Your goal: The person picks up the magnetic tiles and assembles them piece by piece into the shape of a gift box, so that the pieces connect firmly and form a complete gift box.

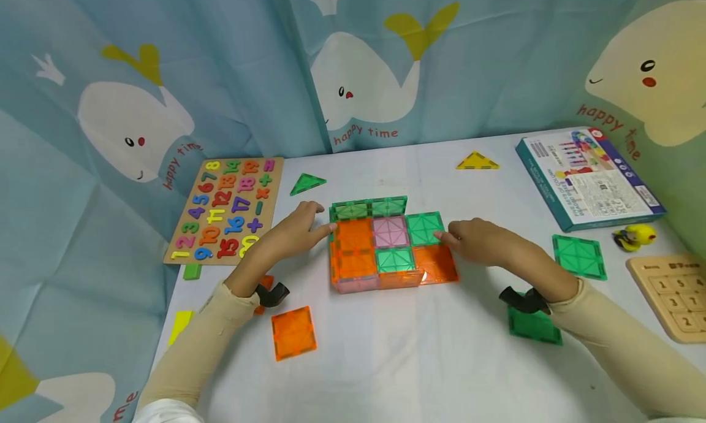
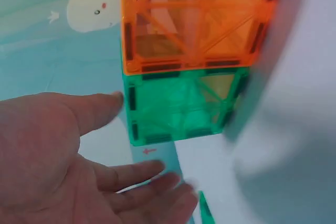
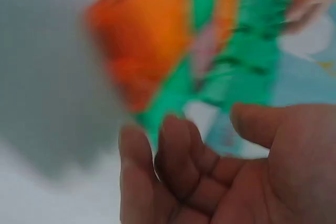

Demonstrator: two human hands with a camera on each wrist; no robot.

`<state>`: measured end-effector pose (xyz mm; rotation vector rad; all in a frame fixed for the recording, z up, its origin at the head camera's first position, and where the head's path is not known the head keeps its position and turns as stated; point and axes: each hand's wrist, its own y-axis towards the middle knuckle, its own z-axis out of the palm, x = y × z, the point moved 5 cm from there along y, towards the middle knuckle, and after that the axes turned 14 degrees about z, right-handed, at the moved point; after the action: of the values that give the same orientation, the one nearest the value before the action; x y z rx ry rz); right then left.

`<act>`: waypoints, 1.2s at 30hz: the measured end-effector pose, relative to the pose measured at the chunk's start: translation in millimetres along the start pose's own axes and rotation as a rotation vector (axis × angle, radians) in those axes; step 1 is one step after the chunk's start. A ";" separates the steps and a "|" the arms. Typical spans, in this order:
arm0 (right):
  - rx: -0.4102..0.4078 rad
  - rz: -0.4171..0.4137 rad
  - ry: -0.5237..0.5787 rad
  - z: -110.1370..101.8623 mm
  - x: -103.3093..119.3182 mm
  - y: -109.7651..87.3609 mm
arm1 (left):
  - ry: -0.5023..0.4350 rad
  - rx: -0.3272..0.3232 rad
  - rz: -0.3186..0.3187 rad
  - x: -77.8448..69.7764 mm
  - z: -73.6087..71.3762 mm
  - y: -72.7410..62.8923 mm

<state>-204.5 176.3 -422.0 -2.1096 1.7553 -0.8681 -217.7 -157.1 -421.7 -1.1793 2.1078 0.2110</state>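
Note:
A low box of magnetic tiles stands mid-table. Orange tiles (image 1: pixel 355 248) cover its left end, with a green tile wall (image 1: pixel 368 208) rising at the back. A pink tile (image 1: pixel 390 232) shows in the middle. At its right lie a green square tile (image 1: pixel 423 228) and an orange tile (image 1: pixel 437 265). My left hand (image 1: pixel 295 232) is beside the left end; its thumb tip meets the edge of a green side tile (image 2: pixel 176 107), fingers spread loosely. My right hand (image 1: pixel 478 242) holds nothing, fingers loosely bent, with a fingertip at the green square's right edge.
Loose tiles lie around: an orange square (image 1: pixel 294 333), green squares (image 1: pixel 579 256), a green triangle (image 1: pixel 306 183) and a yellow triangle (image 1: pixel 477 160). A number board (image 1: pixel 223 211) is at left. At right are a box (image 1: pixel 590 178), a yellow toy (image 1: pixel 635 236) and a wooden number board (image 1: pixel 670 294).

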 end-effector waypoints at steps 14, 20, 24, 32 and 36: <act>-0.086 0.211 -0.113 27.6 -9.1 37.6 | -0.334 0.077 0.105 10.2 32.3 -8.6; -0.079 0.173 -0.023 25.8 -12.1 32.6 | -0.340 0.072 0.130 9.7 33.5 -9.5; -0.072 0.122 0.041 21.7 -13.4 24.9 | -0.333 0.080 0.130 9.9 34.4 -9.3; -0.136 0.006 0.212 8.7 -1.9 7.5 | -0.323 0.092 0.141 9.9 32.9 -7.8; -0.151 -0.063 0.298 5.3 11.8 5.6 | -0.323 0.099 0.141 10.5 32.9 -6.9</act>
<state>-204.8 162.8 -426.0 -2.2361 1.9618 -1.1523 -199.5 -153.3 -451.6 -0.8744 1.8930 0.3340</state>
